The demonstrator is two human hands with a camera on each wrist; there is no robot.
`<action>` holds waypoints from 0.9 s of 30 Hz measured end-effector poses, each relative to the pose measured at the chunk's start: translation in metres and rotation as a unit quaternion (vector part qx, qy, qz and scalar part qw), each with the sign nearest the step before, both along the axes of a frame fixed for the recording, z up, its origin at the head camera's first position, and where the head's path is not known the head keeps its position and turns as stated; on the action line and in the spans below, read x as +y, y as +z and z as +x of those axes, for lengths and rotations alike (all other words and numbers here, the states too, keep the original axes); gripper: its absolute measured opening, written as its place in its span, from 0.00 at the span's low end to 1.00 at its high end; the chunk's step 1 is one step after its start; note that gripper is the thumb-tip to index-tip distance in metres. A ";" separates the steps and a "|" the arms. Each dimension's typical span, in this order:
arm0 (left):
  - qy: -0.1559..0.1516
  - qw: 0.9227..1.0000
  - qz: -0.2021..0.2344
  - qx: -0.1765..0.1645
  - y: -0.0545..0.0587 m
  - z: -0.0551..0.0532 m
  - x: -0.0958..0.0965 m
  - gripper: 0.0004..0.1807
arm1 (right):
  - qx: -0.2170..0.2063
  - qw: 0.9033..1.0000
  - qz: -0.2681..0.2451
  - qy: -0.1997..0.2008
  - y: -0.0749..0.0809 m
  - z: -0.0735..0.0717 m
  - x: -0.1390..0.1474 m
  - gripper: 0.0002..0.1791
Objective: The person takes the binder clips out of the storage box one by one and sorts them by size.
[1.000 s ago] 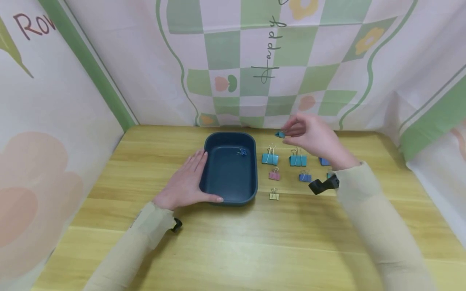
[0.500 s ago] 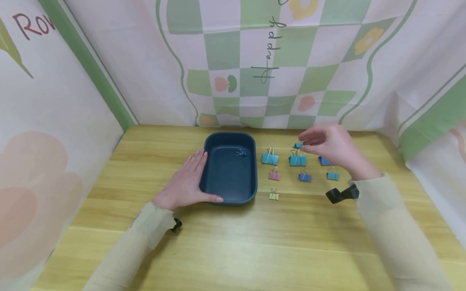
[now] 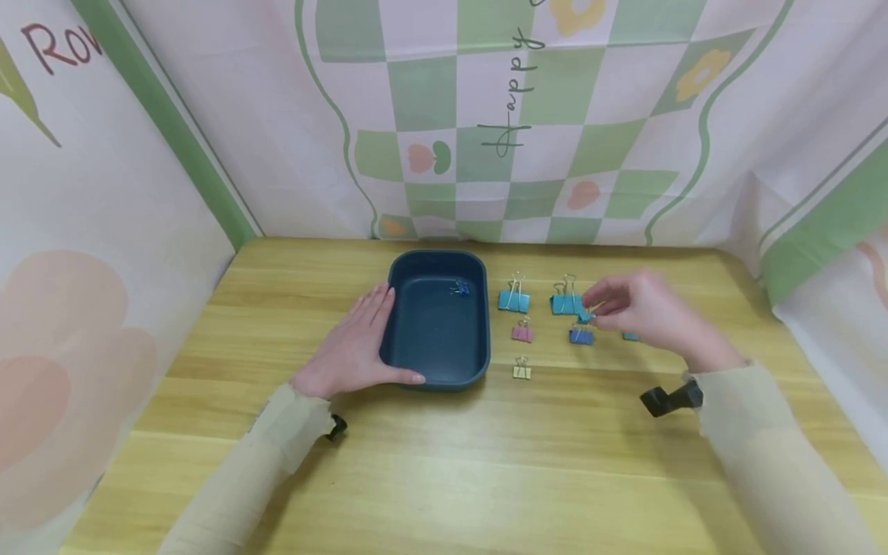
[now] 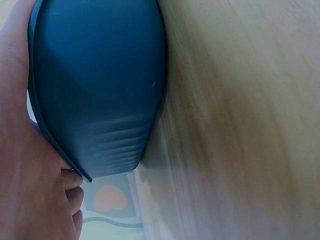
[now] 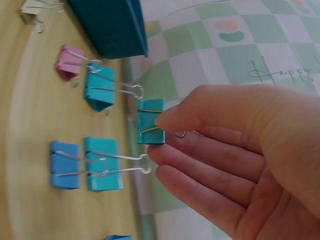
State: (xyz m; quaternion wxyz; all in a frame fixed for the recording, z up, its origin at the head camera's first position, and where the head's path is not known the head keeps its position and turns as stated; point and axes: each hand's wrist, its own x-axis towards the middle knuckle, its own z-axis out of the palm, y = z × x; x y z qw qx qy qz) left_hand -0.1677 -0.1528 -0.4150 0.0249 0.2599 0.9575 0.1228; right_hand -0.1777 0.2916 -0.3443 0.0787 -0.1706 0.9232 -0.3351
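My right hand [image 3: 652, 317] pinches a small teal binder clip [image 5: 151, 121] by its wire handles, thumb against the fingers. In the head view that clip [image 3: 586, 317] overlaps the front right corner of a large teal binder clip [image 3: 564, 304], just above a small blue one [image 3: 580, 336]; the right wrist view shows it held up off the table. My left hand [image 3: 350, 351] rests against the left side of a dark blue tray [image 3: 437, 339], fingers straight along the rim and thumb at the near corner. Inside the tray lies a blue binder clip [image 3: 462, 288].
Left of the held clip stand another large teal clip [image 3: 514, 301], a pink one [image 3: 523, 334] and a pale yellow one [image 3: 522, 373]. A small teal clip [image 3: 630, 336] shows partly under the right hand. A printed curtain [image 3: 486, 162] hangs behind the wooden table [image 3: 444, 478].
My right hand has carried the small teal clip from the table's back edge toward the right and nearer to me. It now covers the larger blue clip. My left hand and the tray stay put.
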 end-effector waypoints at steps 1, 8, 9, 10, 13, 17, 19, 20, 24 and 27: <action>0.000 1.000 0.000 0.000 0.000 0.000 0.000 0.81 | -0.003 1.000 0.000 0.004 -0.003 0.001 0.001 0.16; 0.000 1.000 0.000 -0.002 -0.001 -0.001 0.000 0.80 | -0.043 0.999 0.010 0.026 -0.025 0.011 0.007 0.16; 0.000 1.000 0.000 -0.002 -0.001 -0.001 0.000 0.80 | -0.046 0.998 0.013 0.030 -0.028 0.012 0.008 0.16; 0.001 1.000 -0.001 -0.002 -0.001 -0.001 0.000 0.80 | -0.052 0.998 0.012 0.036 -0.031 0.014 0.009 0.16; 0.001 1.000 -0.002 -0.003 -0.001 -0.001 0.001 0.80 | -0.070 0.996 0.011 0.048 -0.041 0.018 0.011 0.15; 0.000 1.000 -0.002 -0.003 -0.001 -0.001 0.001 0.80 | -0.086 0.995 0.017 0.052 -0.052 0.023 0.011 0.16; -0.001 1.000 -0.001 -0.002 -0.001 -0.001 0.001 0.80 | -0.087 0.995 0.015 0.051 -0.055 0.025 0.011 0.16; -0.001 1.000 0.000 -0.002 0.000 -0.001 0.001 0.80 | -0.086 0.995 0.014 0.052 -0.056 0.025 0.011 0.16; -0.001 1.000 0.001 0.000 -0.001 -0.001 0.000 0.80 | -0.085 0.995 0.010 0.050 -0.057 0.027 0.010 0.16; -0.002 1.000 0.002 0.002 -0.001 0.000 0.000 0.80 | -0.085 0.995 0.011 0.049 -0.057 0.028 0.010 0.16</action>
